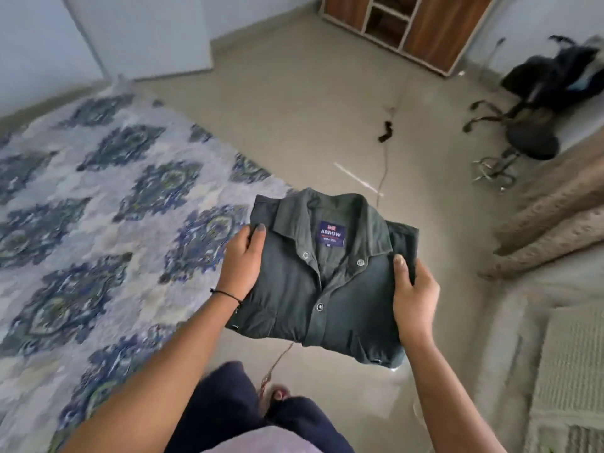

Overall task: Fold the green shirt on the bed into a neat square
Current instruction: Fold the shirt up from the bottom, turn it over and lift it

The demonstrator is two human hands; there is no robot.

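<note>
The dark green shirt (327, 282) is folded into a compact square with its collar and blue label facing up. It is held in the air over the floor, just right of the bed (98, 197) with its blue and white patterned cover. My left hand (242, 263) grips the shirt's left edge, thumb on top near the collar. On the opposite side my right hand (413, 295) grips the right edge, thumb on top too.
Beige floor lies below, with a thin cable and a small dark object (385, 130) on it. An overturned office chair (529, 125) lies at the far right. A wooden cabinet (425, 24) stands at the back. Beige bedding (555, 289) fills the right side.
</note>
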